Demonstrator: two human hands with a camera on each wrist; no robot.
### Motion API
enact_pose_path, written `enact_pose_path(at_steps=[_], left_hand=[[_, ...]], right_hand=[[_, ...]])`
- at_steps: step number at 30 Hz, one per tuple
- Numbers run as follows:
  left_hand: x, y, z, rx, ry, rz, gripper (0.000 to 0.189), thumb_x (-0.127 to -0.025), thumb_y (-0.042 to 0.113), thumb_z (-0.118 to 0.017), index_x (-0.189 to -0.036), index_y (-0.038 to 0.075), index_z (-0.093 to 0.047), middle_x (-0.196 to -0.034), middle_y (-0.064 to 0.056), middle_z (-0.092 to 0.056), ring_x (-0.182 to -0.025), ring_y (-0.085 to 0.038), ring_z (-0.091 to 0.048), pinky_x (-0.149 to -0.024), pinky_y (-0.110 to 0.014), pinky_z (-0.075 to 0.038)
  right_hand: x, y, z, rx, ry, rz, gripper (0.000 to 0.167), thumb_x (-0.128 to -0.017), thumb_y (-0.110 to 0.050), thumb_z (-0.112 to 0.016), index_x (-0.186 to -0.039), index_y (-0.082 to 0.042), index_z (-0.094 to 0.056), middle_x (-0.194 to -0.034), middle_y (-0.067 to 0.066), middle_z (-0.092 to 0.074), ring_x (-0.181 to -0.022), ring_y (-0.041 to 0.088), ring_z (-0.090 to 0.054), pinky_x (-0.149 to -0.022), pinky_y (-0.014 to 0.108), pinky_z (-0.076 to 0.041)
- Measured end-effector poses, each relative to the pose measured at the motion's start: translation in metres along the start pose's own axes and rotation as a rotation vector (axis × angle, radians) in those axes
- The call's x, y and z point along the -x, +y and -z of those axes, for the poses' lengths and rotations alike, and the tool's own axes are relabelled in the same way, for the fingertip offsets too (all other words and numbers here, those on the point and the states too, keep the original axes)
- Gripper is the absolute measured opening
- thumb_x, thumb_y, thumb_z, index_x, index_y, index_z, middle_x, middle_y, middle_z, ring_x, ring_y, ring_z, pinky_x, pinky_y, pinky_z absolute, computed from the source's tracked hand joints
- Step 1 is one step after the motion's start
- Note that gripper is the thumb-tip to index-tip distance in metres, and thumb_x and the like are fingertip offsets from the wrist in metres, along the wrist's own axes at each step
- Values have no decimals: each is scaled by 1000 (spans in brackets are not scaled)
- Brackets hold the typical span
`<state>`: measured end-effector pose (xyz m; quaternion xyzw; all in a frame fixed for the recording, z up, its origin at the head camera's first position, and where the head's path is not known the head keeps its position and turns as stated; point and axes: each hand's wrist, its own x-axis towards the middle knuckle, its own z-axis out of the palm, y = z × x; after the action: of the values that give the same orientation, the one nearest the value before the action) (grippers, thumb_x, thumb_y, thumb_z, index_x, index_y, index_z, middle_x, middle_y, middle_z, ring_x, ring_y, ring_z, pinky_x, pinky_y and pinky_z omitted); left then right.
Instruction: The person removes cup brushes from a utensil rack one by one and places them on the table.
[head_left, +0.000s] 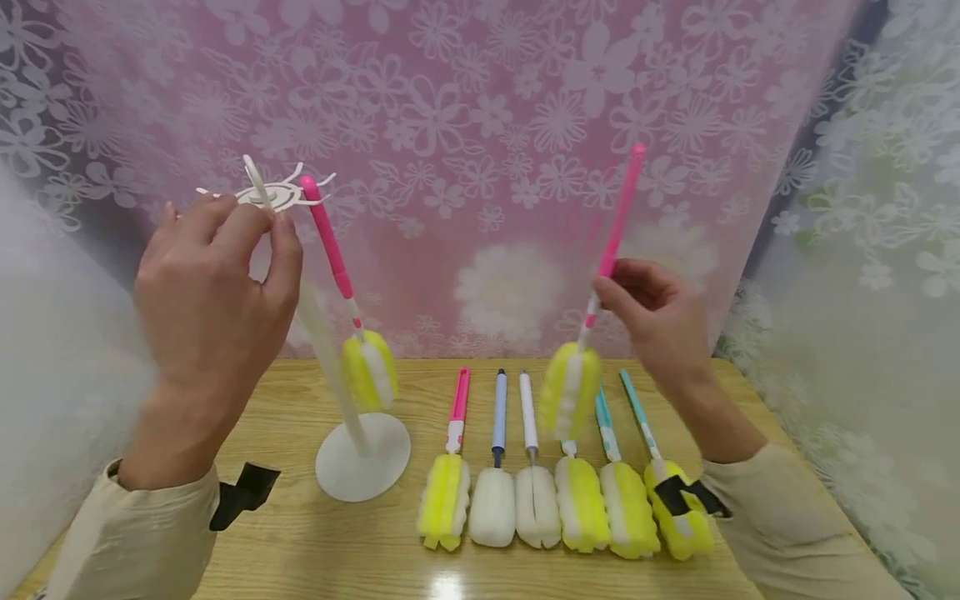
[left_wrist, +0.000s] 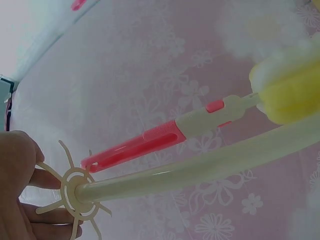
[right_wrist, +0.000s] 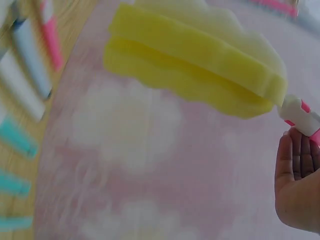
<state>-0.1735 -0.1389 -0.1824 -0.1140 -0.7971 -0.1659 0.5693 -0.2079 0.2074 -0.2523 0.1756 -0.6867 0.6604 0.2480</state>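
My left hand grips the hooked top ring of a white rack, thumb and fingers at its near hooks. The rack's pole runs down to a round white base on the table. From a hook on the ring's right side hangs a pink-handled sponge bottle brush, its yellow-and-white head lowest. Out to the right, my right hand pinches a second pink sponge bottle brush low on its handle. That brush is held in the air, handle up, its sponge head above the table.
Several more sponge brushes lie side by side on the wooden table: one pink, one blue, one white-handled and some teal ones. A flowered pink curtain hangs behind the table.
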Motion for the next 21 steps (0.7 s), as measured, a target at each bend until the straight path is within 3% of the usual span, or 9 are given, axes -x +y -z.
enact_pose_path(at_steps=[4, 8, 11, 15, 17, 21], left_hand=[[0, -1, 0, -5, 16, -6, 32, -93, 23, -49, -86, -1, -68, -91, -21, -65, -91, -45, -59, -101, -56, -35], [0, -1, 2, -16, 5, -29, 35, -95, 25, -46, -88, -2, -67, -91, -21, -65, -90, -45, -59, -100, -56, -36], [-1, -1, 2, -27, -5, -53, 38, -96, 26, -44, -89, -3, -67, -92, -22, -64, -91, -44, -59, -100, -57, -36], [1, 1, -1, -11, -4, -17, 37, -95, 26, -45, -88, -2, -67, -92, -22, -65, -94, -43, -60, -102, -55, -34], [1, 1, 0, -6, -1, 3, 36, -94, 27, -46, -87, -2, -67, -92, -21, -65, -93, -42, -60, -103, -54, -34], [1, 2, 0, 0, -1, 16, 32, -93, 24, -48, -86, -1, -67, -91, -21, -65, -91, -42, -59, -103, -55, -33]], right_hand=[[4, 15, 73, 37, 85, -103, 17, -85, -5, -69, -102, -1, -69, -87, 1, -71, -72, 10, -67, -71, 17, -52], [14, 32, 136, 243, 80, -252, 16, -88, -16, -68, -103, -10, -67, -86, -9, -70, -71, 6, -67, -70, 12, -50], [23, 48, 169, 413, 26, -359, 23, -90, -26, -66, -106, -10, -64, -84, -15, -68, -71, 5, -66, -68, 13, -50], [37, 73, 196, 588, -88, -529, 51, -90, -40, -62, -119, 2, -57, -87, -14, -66, -74, 3, -66, -68, 19, -52], [40, 85, 200, 653, -163, -598, 63, -90, -46, -61, -124, 6, -54, -92, -9, -66, -77, 4, -66, -71, 26, -53], [43, 103, 201, 669, -268, -703, 70, -90, -47, -60, -126, 12, -51, -98, 3, -68, -80, 11, -68, -79, 41, -53]])
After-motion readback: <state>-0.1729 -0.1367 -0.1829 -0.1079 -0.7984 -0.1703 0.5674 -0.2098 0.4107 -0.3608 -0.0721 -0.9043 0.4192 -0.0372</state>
